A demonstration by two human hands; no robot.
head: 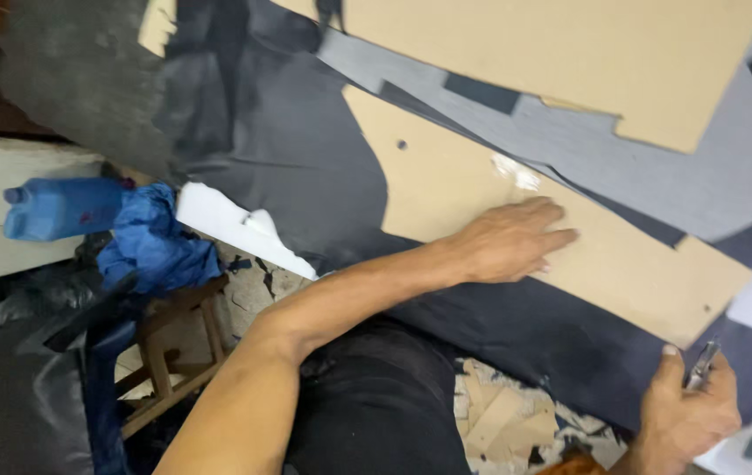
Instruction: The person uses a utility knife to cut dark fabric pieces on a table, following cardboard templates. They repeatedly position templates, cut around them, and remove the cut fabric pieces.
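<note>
so my left hand (512, 242) is flat on the cardboard pattern (481, 202), fingers spread and holding nothing, pinning it on the dark fabric (305, 167). Right hand (688, 409), down at 5 o'clock, has fingers clamped on a small metal tool (702, 365). Blue bottle (59, 208) sits at 9 o'clock by the blue cloth (156, 242)

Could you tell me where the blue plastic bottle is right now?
In the head view, the blue plastic bottle lies on its side at far left, against crumpled blue cloth.
</note>
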